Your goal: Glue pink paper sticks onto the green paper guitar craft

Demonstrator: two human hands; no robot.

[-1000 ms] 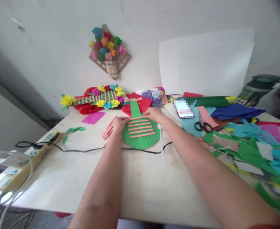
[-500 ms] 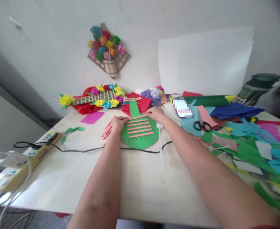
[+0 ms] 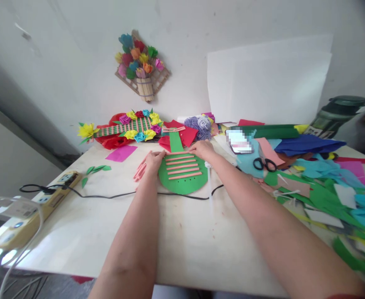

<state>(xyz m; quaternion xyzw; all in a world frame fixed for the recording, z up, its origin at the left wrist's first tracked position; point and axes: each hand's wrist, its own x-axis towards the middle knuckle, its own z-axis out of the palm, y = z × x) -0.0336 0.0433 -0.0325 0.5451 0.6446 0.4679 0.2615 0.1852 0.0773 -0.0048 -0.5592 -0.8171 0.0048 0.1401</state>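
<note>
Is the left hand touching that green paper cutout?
Touching. The head view shows the left hand resting on the upper left edge of the green paper cutout.

Scissors [image 3: 265,165] right, power strip [image 3: 33,205] left (cable plugged).

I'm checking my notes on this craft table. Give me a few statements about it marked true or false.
The left hand and right hand meet the ends of the top pink strip on the green cutout. True.
The scissors lie left of the cutout. False: they lie to its right, on coloured paper.
A black cable runs along the cutout's near edge. True.
The power strip sits at the table's right edge. False: it is at the left edge.
</note>
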